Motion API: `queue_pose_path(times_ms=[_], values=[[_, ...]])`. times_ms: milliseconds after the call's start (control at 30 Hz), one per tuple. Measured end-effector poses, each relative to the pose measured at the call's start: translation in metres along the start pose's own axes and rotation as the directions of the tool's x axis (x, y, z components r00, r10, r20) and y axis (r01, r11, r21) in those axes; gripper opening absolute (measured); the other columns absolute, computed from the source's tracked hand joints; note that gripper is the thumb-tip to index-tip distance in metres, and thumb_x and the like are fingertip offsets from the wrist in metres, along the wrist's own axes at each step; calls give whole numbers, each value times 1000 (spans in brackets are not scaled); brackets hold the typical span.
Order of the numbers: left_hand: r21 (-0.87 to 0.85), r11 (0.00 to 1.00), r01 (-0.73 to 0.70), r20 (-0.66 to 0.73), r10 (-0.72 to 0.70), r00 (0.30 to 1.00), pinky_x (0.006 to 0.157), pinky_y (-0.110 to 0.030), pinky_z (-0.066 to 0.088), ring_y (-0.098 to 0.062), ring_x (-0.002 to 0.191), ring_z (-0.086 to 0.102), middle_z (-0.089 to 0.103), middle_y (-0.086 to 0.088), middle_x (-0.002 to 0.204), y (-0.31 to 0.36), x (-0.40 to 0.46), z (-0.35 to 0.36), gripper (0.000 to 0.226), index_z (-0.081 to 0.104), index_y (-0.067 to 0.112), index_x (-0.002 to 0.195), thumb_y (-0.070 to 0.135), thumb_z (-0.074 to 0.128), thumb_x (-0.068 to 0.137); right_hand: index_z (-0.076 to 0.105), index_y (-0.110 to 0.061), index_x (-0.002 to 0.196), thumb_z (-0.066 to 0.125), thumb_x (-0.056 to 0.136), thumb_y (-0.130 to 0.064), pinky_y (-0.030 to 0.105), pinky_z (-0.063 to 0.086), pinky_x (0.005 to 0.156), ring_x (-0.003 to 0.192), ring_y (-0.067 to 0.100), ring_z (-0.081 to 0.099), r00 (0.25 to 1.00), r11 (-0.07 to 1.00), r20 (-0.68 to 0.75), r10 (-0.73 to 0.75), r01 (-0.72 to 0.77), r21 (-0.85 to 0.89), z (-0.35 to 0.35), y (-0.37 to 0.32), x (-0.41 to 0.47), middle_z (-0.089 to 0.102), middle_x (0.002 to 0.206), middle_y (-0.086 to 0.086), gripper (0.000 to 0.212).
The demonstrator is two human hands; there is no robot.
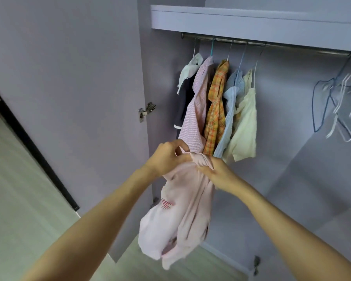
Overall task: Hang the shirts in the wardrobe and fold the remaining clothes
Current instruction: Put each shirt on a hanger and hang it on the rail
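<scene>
Before the open wardrobe (pixel 114 82), both hands, left (pixel 166 157) and right (pixel 219 175), grip a bunched pink shirt (pixel 178 220) at its top.

No readable text showing anywhere you are looking, pale pink shirt (pixel 176 216) you are holding bearing a small red striped mark, too blurred for you to be reading as letters or a brand

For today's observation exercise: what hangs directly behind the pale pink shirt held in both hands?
Behind the pale pink shirt hang a pink striped shirt and an orange plaid shirt; their lower hems are covered by it and the hands.
</scene>
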State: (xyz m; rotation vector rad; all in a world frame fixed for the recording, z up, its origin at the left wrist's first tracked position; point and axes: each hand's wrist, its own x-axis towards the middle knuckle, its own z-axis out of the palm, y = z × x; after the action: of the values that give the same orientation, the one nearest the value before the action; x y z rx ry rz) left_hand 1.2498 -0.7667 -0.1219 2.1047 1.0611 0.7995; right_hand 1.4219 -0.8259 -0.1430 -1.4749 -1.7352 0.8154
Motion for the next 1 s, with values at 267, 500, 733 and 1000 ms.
queue_pose_path(times_ms=[267, 500, 733, 1000], values=[[-259, 936, 238, 228, -180, 957, 101, -23, 39, -14, 120, 50, 53, -2, 130, -43, -34, 5, 38, 55, 8, 125, 11, 62, 89, 67, -34, 84, 52, 89, -3, 22, 48, 82, 89, 5, 62, 998, 933, 56, 36, -54, 356, -16, -25, 16, 66, 93, -6, 35], [-199, 970, 141, -91, -162, 983, 68, -21, 39, -14, 74, 46, 52, -2, 80, -30, -18, -12, 16, 52, 4, 90, 11, 40, 97, 65, -27, 95, 64, 85, -12, 27, 48, 87, 94, 13, 63, 980, 948, 111, 165, -188, 255, -23, -3, 11, 69, 101, 0, 18], [-72, 997, 0, -104, -8, 995, 59, -20, 41, -3, 60, 50, 58, 7, 69, -4, -9, 10, 25, 48, 28, 76, 10, 46, 93, 54, -37, 81, 61, 86, -26, 13, 42, 53, 58, -3, 55, 990, 996, 136, 32, -42, 75, -1, -16, 11, 62, 68, -18, 14], [-273, 954, 123, 194, -70, 978, 57, -16, 36, -4, 57, 42, 47, 7, 64, -13, -14, 6, 21, 57, 8, 77, 24, 64, 87, 48, -24, 90, 42, 97, -18, 12, 37, 63, 69, 1, 47, 986, 992, -135, -101, 90, -86, -11, -10, 21, 51, 80, -7, 11]])
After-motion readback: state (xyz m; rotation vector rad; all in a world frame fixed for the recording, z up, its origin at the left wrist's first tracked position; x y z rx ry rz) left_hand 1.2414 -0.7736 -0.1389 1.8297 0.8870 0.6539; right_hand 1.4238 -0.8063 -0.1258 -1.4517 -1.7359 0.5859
